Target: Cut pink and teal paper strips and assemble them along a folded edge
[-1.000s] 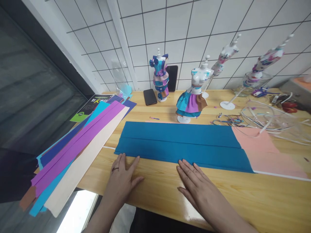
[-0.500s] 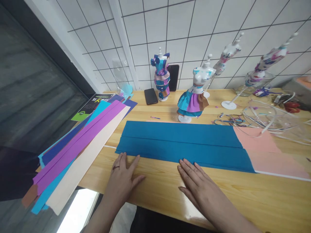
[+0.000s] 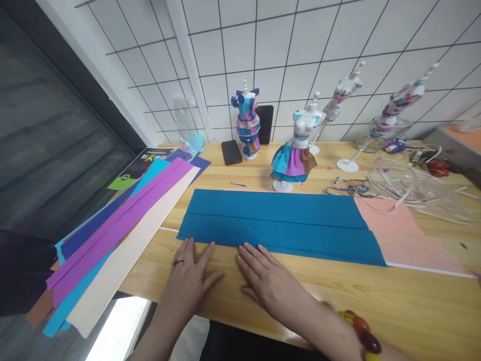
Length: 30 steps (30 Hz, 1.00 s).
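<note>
A long strip of teal paper (image 3: 278, 216), creased lengthwise, lies flat across the wooden table. My left hand (image 3: 190, 273) rests with fingers spread at the strip's near left edge, its fingertips touching that edge. Farther right along the same edge, my right hand (image 3: 265, 281) lies flat, fingers stretched out, fingertips on the border of the strip. Neither hand grasps anything. Under the strip's right end a peach sheet (image 3: 398, 220) sticks out, and a thin white strip (image 3: 428, 269) runs along the near side of that sheet.
Strips of purple (image 3: 124, 225), cream, blue and brown paper are piled on the left. Behind the teal strip stands a small dress form (image 3: 295, 145) in a ruffled skirt; a decorated form (image 3: 248, 120) and a phone (image 3: 232, 152) are farther back. Tangled cords (image 3: 406, 185) lie right.
My right hand has slid left along the near edge of the teal strip, closer to my left hand. My left hand stays in place. The view has shifted slightly.
</note>
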Available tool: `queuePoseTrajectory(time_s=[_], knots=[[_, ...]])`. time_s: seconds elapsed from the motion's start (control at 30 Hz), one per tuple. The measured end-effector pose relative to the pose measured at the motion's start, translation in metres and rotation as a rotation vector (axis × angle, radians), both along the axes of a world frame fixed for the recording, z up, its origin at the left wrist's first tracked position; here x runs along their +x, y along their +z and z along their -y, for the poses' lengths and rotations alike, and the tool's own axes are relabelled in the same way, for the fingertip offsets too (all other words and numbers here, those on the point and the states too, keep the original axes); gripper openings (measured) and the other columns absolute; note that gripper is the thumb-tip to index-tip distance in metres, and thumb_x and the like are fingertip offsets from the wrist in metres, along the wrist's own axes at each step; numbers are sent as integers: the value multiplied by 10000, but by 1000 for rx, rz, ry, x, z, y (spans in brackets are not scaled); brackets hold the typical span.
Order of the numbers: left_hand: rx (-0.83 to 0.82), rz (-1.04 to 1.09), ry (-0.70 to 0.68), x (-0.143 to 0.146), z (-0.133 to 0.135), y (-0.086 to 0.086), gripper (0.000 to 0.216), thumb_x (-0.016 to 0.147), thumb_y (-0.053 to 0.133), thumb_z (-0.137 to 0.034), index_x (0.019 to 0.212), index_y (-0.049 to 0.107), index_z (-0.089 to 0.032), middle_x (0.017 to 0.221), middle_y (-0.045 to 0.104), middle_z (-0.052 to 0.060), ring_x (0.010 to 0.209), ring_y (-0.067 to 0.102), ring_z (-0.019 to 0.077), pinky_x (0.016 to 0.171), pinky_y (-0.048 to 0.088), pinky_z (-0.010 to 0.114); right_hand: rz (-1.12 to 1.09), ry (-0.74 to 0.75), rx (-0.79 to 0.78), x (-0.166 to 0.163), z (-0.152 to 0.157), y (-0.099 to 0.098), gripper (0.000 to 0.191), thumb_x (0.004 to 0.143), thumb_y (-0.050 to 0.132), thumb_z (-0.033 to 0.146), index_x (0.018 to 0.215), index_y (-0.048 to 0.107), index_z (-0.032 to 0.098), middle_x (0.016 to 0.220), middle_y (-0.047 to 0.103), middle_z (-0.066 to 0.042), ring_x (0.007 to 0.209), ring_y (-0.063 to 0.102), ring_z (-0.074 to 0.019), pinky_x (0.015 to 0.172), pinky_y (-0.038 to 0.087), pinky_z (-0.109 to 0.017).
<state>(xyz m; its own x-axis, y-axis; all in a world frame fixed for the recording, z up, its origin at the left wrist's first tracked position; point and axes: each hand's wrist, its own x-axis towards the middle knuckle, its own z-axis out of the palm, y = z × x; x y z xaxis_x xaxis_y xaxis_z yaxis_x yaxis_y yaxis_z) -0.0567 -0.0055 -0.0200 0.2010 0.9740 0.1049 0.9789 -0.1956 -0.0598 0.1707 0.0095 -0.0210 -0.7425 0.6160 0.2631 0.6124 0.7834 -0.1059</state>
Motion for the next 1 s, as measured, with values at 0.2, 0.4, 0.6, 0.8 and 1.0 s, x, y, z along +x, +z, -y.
queuePoseTrajectory(time_s=[0.2, 0.4, 0.6, 0.8, 1.0], knots=[[21, 8, -6, 1, 1, 0, 557, 781, 558, -530, 1288, 481, -310, 1359, 417, 168, 1226, 401, 382, 933, 389, 520, 36, 54, -74, -20, -4, 2, 536, 910, 438, 427, 1307, 455, 67, 1398, 388, -156, 1296, 334, -292, 1039, 350, -460], [15, -21, -4, 0, 0, 0, 570, 782, 544, -543, 1295, 474, -305, 1330, 427, 200, 1217, 401, 409, 907, 405, 515, 27, 16, -55, -16, 0, -1, 533, 898, 473, 403, 1287, 474, 39, 1378, 412, -169, 1279, 360, -306, 1022, 382, -449], [5, -16, 8, 0, 1, 0, 581, 781, 542, -552, 1301, 467, -304, 1349, 420, 189, 1226, 393, 401, 915, 399, 515, -31, -59, -30, -1, 4, -8, 509, 888, 499, 380, 1285, 483, 62, 1348, 460, -156, 1244, 418, -288, 1002, 412, -441], [-15, 4, 14, 1, -1, 1, 576, 782, 539, -554, 1301, 463, -314, 1356, 415, 164, 1230, 389, 390, 928, 393, 515, -94, -144, -32, 21, 9, -12, 436, 912, 463, 331, 1285, 491, 108, 1311, 515, -113, 1219, 455, -248, 1018, 401, -435], [-33, -20, 32, 0, -2, 2, 584, 770, 545, -568, 1294, 471, -319, 1335, 430, 163, 1221, 398, 394, 922, 400, 512, -110, -177, -28, 36, 13, -11, 416, 926, 434, 323, 1281, 496, 115, 1310, 519, -94, 1221, 453, -238, 1013, 412, -431]])
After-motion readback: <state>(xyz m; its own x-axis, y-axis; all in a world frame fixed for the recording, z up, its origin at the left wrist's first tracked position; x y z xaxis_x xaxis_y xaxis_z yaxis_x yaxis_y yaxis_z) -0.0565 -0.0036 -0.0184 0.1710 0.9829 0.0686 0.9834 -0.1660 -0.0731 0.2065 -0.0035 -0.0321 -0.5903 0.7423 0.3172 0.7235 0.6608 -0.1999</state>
